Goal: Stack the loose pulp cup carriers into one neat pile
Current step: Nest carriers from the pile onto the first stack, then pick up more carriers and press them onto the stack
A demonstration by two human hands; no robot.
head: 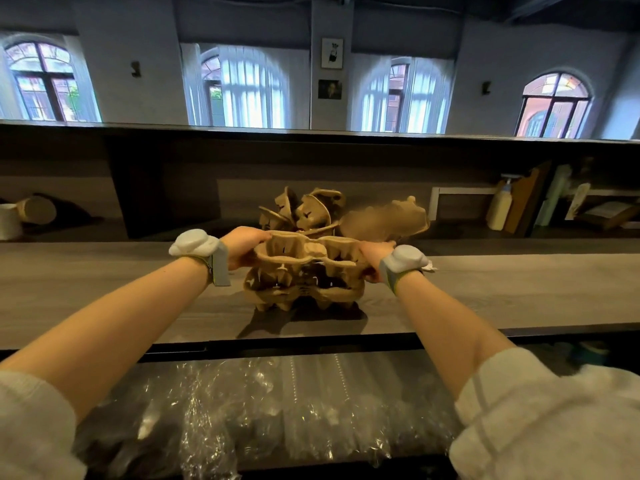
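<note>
A brown pulp cup carrier (306,249) is held level over a short pile of carriers (304,289) on the grey wooden counter (104,282). My left hand (242,249) grips its left edge and my right hand (372,259) grips its right edge. The held carrier sits on or just above the pile; I cannot tell whether it is nested. Behind the pile lies a jumble of loose carriers (304,211), tipped at odd angles. One more carrier (386,218) lies blurred to their right.
A raised dark ledge (311,136) runs behind the counter. A white squeeze bottle (500,209) and boards stand at the back right, a white cup (8,221) at the far left. Clear plastic-wrapped stock (263,403) fills the shelf below the counter's front edge.
</note>
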